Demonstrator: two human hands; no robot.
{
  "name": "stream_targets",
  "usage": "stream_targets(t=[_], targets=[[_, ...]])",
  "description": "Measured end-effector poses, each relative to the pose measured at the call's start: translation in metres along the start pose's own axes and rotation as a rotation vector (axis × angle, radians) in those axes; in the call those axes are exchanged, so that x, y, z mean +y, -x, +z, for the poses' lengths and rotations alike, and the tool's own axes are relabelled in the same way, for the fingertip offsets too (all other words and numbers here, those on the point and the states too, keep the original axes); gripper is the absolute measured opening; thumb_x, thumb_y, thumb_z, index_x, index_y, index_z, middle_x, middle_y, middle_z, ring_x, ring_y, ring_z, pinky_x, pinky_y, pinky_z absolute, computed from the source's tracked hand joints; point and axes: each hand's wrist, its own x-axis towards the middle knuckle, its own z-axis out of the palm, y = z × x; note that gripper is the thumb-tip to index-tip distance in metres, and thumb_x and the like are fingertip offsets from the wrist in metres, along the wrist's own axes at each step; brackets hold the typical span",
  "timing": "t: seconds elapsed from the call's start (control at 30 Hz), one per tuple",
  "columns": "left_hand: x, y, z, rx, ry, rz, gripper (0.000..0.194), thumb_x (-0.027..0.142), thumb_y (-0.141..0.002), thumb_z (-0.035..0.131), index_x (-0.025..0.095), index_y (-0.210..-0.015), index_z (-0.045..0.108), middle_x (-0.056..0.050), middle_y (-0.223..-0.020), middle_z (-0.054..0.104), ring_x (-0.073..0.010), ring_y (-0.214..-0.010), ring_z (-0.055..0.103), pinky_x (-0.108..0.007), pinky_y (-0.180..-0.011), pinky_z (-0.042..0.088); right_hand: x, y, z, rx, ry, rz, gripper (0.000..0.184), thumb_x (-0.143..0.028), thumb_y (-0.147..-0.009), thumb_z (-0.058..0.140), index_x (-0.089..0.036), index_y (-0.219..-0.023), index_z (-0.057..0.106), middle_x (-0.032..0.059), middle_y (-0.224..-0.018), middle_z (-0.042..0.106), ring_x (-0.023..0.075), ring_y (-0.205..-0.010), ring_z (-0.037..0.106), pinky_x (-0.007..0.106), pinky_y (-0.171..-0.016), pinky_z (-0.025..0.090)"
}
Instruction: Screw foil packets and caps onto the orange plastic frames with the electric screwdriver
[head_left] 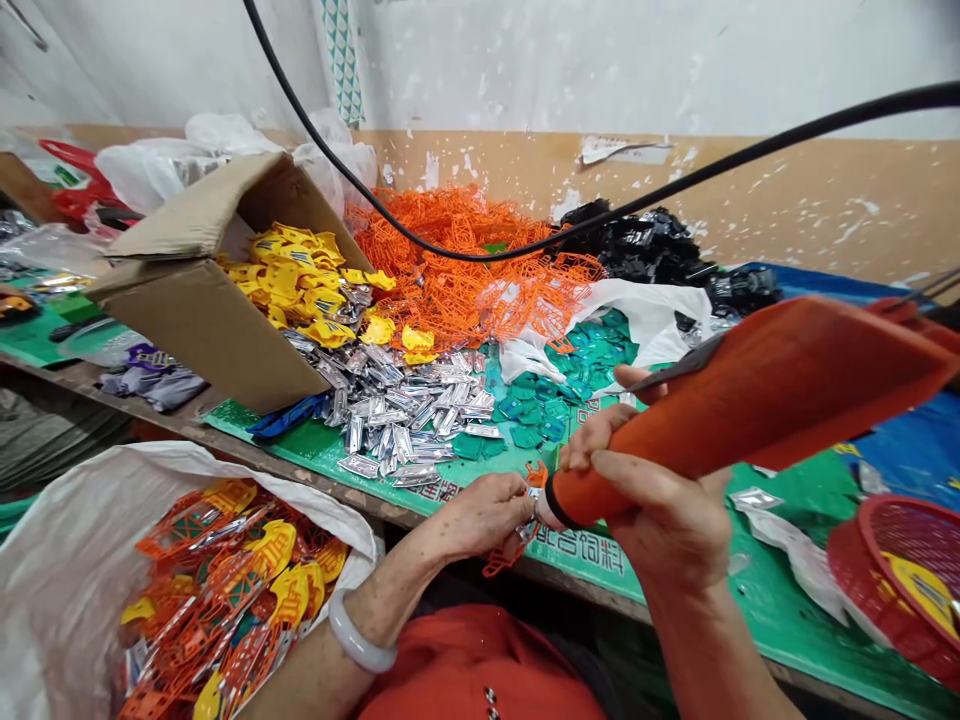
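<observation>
Right hand (671,515) was wrapped low round the tool (735,400), best for its likely weight; a seemingly light, stiff part (501,560) was pinched by the left hand (484,512).

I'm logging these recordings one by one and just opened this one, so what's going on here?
A person's right hand grips an orange-covered handheld tool, while the left hand holds a small orange plastic part at its tip. Beyond the hands lie loose silver metal plates and heaped orange plastic frames. Yellow plastic pieces spill from a tipped cardboard box. At lower left, a white sack holds mixed orange and yellow parts.
</observation>
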Motion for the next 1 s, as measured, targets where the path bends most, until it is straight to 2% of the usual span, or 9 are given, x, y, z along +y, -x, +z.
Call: stream_targets(t=[0.37,0.53,0.8,0.9,1.0], targets=[[-0.002,-0.001,0.001,0.009,0.041,-0.020,0.030,0.048,-0.082,0.047,0.021,-0.068,0.047,0.003,-0.051,0.050,-0.0122,-0.045,0.046,-0.022,-0.044,0.032,0.006,-0.003,-0.002,-0.022,0.037,-0.044,0.054,-0.017,-0.061,0.071,-0.021,-0.112,0.056,-0.0043,-0.064,0.061,0.0154,-0.056,0.055,0.034,-0.058,0.045],[-0.003,-0.001,0.001,0.022,0.076,-0.016,0.031,0.048,-0.080,0.049,0.020,-0.065,0.046,0.004,-0.049,0.049,-0.0114,-0.045,0.046,-0.022,-0.044,0.032,0.007,0.000,-0.001,-0.045,0.070,-0.051,0.056,-0.018,-0.062,0.071,-0.026,-0.115,0.053,-0.0054,-0.067,0.061,0.0149,-0.057,0.056,0.034,-0.058,0.046],[-0.003,0.001,0.008,0.044,0.125,-0.009,0.032,0.043,-0.079,0.044,0.019,-0.057,0.046,0.004,-0.042,0.045,-0.0092,-0.037,0.041,-0.020,-0.040,0.028,0.009,0.010,-0.001,-0.129,0.184,-0.077,0.059,-0.016,-0.066,0.069,-0.027,-0.120,0.049,-0.0062,-0.070,0.060,0.0147,-0.060,0.058,0.035,-0.063,0.050],[-0.005,0.000,0.011,0.049,0.137,-0.014,0.033,0.039,-0.078,0.043,0.020,-0.051,0.045,0.004,-0.039,0.044,-0.0091,-0.034,0.039,-0.021,-0.037,0.027,0.010,0.013,-0.001,-0.143,0.206,-0.091,0.054,-0.014,-0.067,0.068,-0.026,-0.117,0.051,-0.0066,-0.069,0.059,0.0144,-0.059,0.058,0.035,-0.063,0.050],[-0.008,-0.002,0.012,0.060,0.156,-0.012,0.035,0.039,-0.077,0.041,0.021,-0.047,0.042,0.004,-0.036,0.041,-0.0085,-0.031,0.037,-0.021,-0.035,0.025,0.011,0.014,0.000,-0.123,0.229,-0.101,0.042,-0.013,-0.066,0.069,-0.024,-0.105,0.057,-0.0054,-0.069,0.059,0.0150,-0.061,0.059,0.036,-0.065,0.052]])
